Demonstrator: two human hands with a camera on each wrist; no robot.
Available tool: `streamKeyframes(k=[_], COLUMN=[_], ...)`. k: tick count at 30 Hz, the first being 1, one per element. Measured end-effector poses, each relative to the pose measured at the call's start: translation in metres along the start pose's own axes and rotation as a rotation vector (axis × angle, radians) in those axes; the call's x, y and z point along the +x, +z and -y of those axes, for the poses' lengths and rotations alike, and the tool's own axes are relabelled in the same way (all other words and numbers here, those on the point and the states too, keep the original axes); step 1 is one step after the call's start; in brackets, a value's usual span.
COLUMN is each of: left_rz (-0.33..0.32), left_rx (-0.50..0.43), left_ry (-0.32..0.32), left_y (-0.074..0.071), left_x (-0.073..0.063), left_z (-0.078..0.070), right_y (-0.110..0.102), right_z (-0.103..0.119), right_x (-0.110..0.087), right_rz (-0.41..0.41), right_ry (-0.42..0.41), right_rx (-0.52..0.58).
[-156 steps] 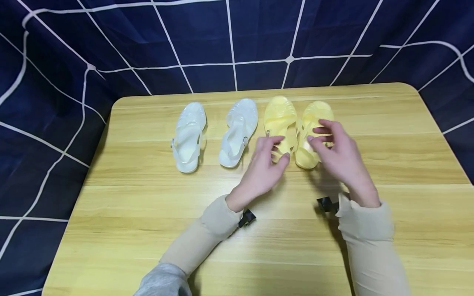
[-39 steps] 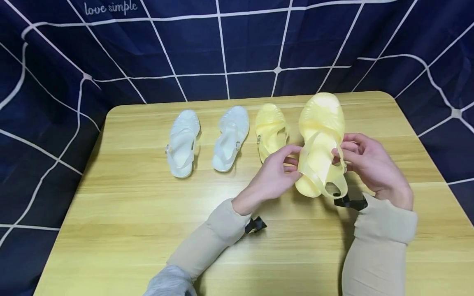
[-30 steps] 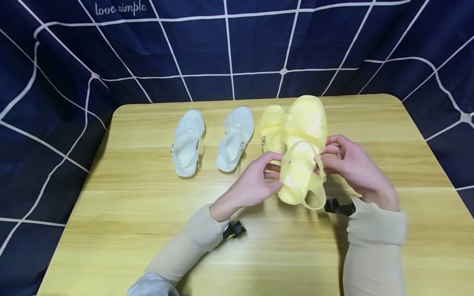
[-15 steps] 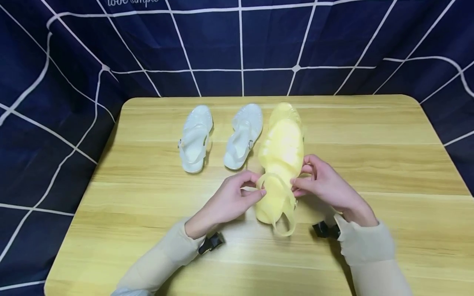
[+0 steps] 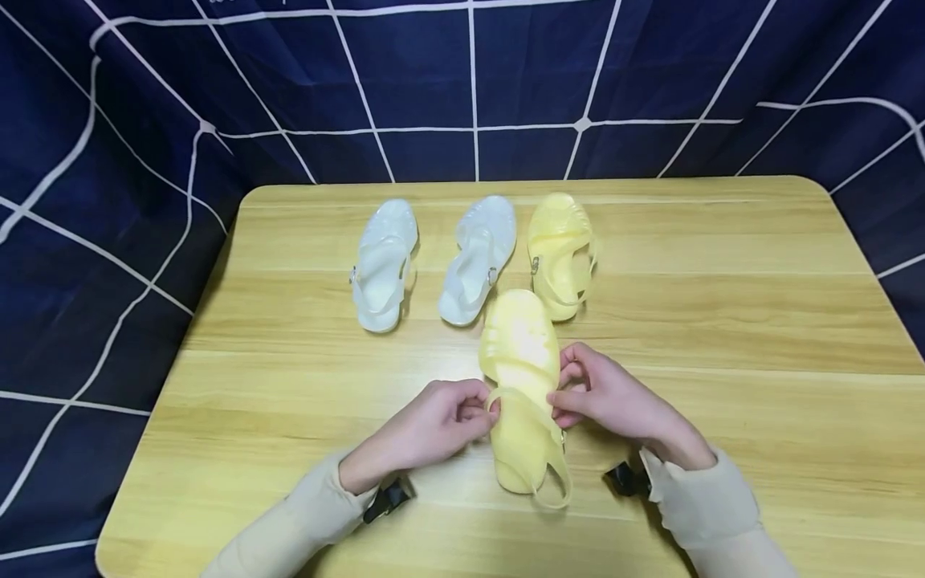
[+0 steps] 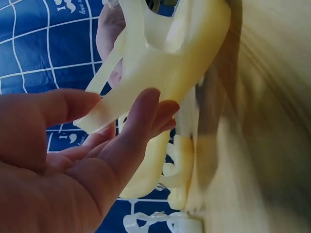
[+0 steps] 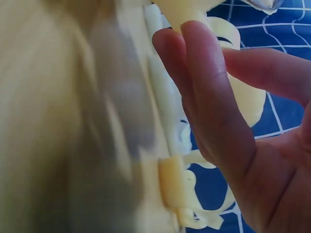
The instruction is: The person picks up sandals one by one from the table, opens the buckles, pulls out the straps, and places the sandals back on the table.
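A yellow jelly sandal (image 5: pixel 519 341) is held between both hands over the near middle of the table, toe pointing to the back. My left hand (image 5: pixel 426 425) pinches its side strap between thumb and fingers; the left wrist view shows that strap (image 6: pixel 116 102) close up. On the opposite side, my right hand (image 5: pixel 625 401) grips the sandal's edge near the buckle. In the left wrist view the sandal's heel end shows above the wood. Its mate, another yellow sandal (image 5: pixel 556 221), lies farther back with its buckle on the left.
Two pale blue-white sandals, a left one (image 5: pixel 379 281) and a right one (image 5: pixel 487 225), lie left of the rear yellow sandal, toes to the back. The wooden table (image 5: pixel 759 305) ends at a dark blue curtain (image 5: pixel 527 80) with white lines.
The front yellow sandal was lifted from the right end of the row, carried left across its mate, then drawn toward the person. Both hands moved with it; the other sandals stayed.
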State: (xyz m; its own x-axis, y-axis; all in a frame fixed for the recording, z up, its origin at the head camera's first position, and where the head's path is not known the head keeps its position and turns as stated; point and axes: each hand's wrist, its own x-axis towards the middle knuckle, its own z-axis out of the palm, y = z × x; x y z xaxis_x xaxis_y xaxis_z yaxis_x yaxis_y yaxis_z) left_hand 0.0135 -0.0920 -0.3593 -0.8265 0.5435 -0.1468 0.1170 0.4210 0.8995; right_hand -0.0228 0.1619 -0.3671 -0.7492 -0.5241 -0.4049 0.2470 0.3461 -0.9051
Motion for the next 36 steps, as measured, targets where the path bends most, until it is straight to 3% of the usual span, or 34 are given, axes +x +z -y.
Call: streamKeyframes(k=[5,12,22,26,28,31,34,36], left_rz=[0.018,0.048,0.026,0.002,-0.007,-0.004,0.012,0.025], left_rx=[-0.01,-0.098,-0.085,-0.07,-0.058,-0.028,-0.013,-0.018], left_ry=[-0.018,-0.064,-0.083,-0.08,-0.092,-0.102,-0.105,-0.104], left_y=[0.001,0.0,-0.004,-0.006,-0.007,-0.006,-0.005,-0.003], left_x=[0.0,0.006,0.017,0.022,0.024,0.025,0.028,0.03], left_z=[0.006,0.01,0.014,0.016,0.016,0.017,0.017,0.018], right_y=[0.003,0.006,0.002,-0.002,-0.007,-0.015,-0.021,-0.021], right_z=[-0.007,-0.013,-0.013,-0.007,-0.004,0.0,0.003,0.005], right_x=[0.004,0.011,0.017,0.016,0.013,0.009,0.008,0.009], right_rz=[0.011,0.024,0.022,0.013,0.055,0.182,0.324,0.376], right_ry=[0.027,0.058,0.08,0.059,0.018,-0.078,-0.144,-0.161], right_rx=[-0.051,-0.067,-0.114,-0.21,-0.292,-0.412,-0.43,-0.426])
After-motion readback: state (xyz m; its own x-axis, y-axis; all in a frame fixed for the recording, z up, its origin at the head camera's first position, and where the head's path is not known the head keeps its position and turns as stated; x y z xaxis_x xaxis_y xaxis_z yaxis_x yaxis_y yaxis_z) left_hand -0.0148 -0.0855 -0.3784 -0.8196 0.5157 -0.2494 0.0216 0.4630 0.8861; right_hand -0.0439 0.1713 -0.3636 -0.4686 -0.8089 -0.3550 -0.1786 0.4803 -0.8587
